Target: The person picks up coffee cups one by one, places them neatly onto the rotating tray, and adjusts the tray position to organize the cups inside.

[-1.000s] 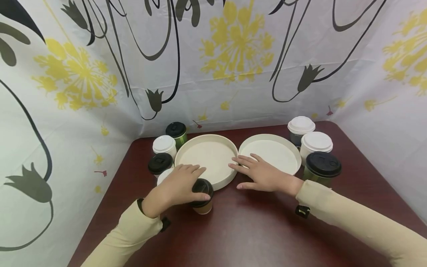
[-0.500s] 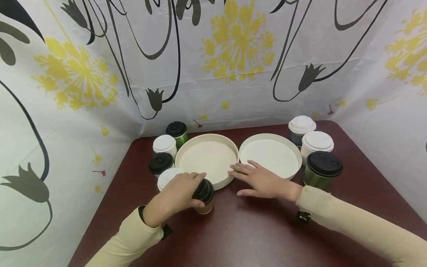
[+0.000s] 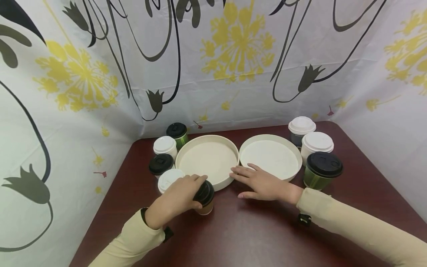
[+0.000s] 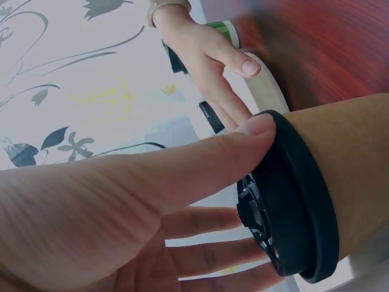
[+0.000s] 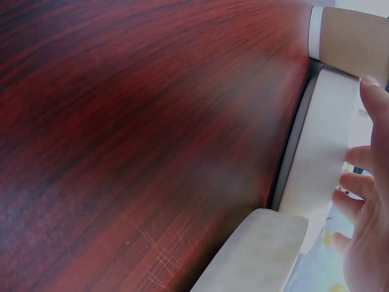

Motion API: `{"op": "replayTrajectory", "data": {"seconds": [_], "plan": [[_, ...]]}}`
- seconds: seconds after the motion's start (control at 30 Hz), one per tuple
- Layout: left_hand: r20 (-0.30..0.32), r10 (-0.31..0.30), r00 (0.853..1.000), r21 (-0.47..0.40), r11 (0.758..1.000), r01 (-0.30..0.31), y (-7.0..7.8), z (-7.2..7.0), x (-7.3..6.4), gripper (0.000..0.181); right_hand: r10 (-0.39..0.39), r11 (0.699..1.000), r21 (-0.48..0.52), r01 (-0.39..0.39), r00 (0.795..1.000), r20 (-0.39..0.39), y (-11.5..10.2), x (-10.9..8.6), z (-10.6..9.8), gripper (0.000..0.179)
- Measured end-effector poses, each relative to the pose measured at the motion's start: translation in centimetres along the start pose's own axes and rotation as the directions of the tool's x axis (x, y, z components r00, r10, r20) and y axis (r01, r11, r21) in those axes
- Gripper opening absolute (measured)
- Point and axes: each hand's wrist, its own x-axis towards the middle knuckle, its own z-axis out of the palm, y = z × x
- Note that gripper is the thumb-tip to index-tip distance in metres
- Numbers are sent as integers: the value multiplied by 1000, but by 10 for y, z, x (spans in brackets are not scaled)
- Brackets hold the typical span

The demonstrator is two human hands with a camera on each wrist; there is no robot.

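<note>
In the head view, your left hand (image 3: 176, 198) grips the brown cup (image 3: 205, 196) at its black lid, thumb on the near side, fingers around the back. The cup stands upright on the dark red table (image 3: 240, 233), just beside the front of the cream left tray (image 3: 208, 159). Your right hand (image 3: 261, 182) reaches out with fingers nearly straight and slightly spread, tips at the rims where the left tray and the white right tray (image 3: 271, 155) meet; I cannot tell whether they touch. Both tray floors show, apart from what your right hand covers. Left of the trays stand a black-lidded green cup (image 3: 178, 132), a white-lidded cup (image 3: 165, 145), a black-lidded cup (image 3: 161, 164) and another white-lidded cup (image 3: 169, 178), partly behind your left hand. Three more lidded cups (image 3: 317, 144) stand on the right. Lids hide what all of them contain.

In the left wrist view, your thumb presses the lid's rim; your other fingers extend to its far side, some tips hidden behind it. The brown cup's base is cut off.

In the right wrist view, you see the trays' outer walls, their insides hidden. Your fingers are apart and gently bent beside the left tray, the hand cropped at the edge.
</note>
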Motion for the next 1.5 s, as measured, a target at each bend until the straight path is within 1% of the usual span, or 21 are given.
{"op": "replayTrajectory", "data": {"seconds": [0.17,0.3,0.47,0.7,0.87,1.07,1.23,1.37,1.5], "plan": [[2,-3,1000,9,1000,3,-1,3,1,78,5,1000,-4,-5,1000,7,-1,0,0,73],[-9,2,1000,25,1000,-2,-2,5,2,74,7,1000,-1,-7,1000,2,0,-1,0,72],[-26,6,1000,43,999,-5,-1,4,2,69,11,1000,0,-11,1000,2,-1,0,0,72],[-32,5,999,45,999,-4,-1,4,2,69,18,1000,2,-18,1000,-4,-2,0,-1,73],[-43,16,999,55,998,-14,0,3,1,68,10,1000,-2,-10,1000,-21,-2,-1,-1,74],[-67,36,997,73,997,-31,2,-2,0,67,2,1000,-11,-2,999,-34,-2,-2,1,75],[-83,38,996,90,995,-30,4,-7,-1,67,8,1000,-12,-8,1000,-18,-1,-1,1,76],[-97,52,994,125,991,-39,6,-11,0,69,-4,1000,-14,4,1000,-31,-1,-2,1,77],[-116,78,990,180,982,-56,8,-17,1,70,-15,1000,-22,14,999,-45,-2,-1,0,77]]}}
